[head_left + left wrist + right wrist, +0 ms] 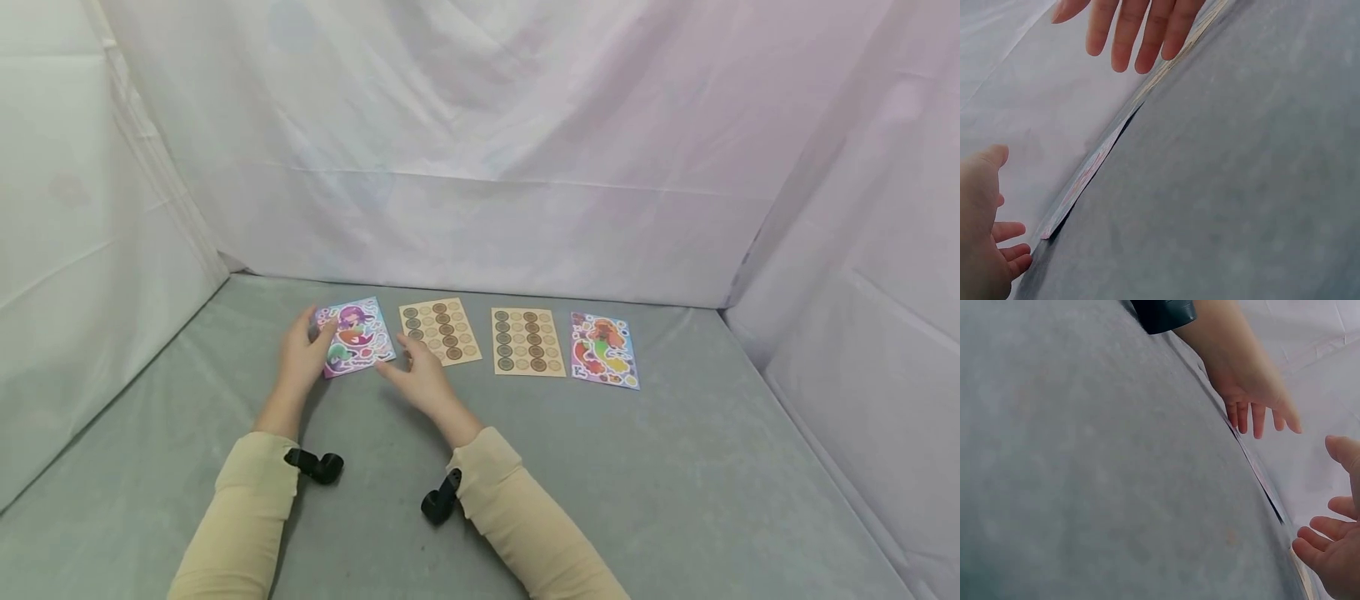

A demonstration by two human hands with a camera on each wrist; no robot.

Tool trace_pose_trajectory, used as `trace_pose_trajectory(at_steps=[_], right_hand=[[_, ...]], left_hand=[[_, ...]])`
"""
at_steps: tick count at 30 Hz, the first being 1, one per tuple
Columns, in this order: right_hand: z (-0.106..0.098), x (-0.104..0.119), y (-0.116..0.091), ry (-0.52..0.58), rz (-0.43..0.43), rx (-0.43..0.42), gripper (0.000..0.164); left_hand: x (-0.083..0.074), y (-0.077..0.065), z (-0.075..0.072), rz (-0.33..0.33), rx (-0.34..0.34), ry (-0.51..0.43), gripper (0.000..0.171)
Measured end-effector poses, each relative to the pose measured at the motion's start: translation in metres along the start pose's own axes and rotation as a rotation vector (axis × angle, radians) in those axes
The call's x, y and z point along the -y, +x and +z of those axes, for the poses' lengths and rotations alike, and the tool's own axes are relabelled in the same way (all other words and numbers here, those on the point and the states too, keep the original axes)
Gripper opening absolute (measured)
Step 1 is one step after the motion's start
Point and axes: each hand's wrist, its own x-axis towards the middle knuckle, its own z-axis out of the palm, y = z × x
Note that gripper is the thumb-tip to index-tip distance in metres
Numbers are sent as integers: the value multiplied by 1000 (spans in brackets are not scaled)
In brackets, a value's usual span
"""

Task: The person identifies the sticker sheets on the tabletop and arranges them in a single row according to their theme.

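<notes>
A sticker sheet with a purple-haired mermaid lies on the grey cloth between both hands. At its left edge is my left hand, thumb overlapping the sheet in the head view. My right hand is by its lower right corner, fingers spread. Both wrist views show the left hand and right hand with extended fingers, nothing gripped. Seen nearly edge-on in the left wrist view, the mermaid sheet has a dark gap under its near edge. Just beyond the right fingers is a tan sheet of round stickers.
Farther right lie a second tan sheet of round stickers and a colourful food sticker sheet. Grey cloth covers the table. White curtains hang behind and at both sides.
</notes>
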Motion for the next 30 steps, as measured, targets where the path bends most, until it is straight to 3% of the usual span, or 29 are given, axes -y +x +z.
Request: trace_pose_trajectory(at_steps=[8, 20, 30], right_hand=[[3, -2, 3, 60, 57, 24, 65], [2, -4, 10, 69, 82, 64, 63], [-1, -4, 16, 74, 76, 111, 59]], left_hand=[[6, 4, 0, -30, -16, -62, 68], [2, 3, -1, -76, 7, -17, 62], [3, 4, 2, -119, -6, -48, 57]])
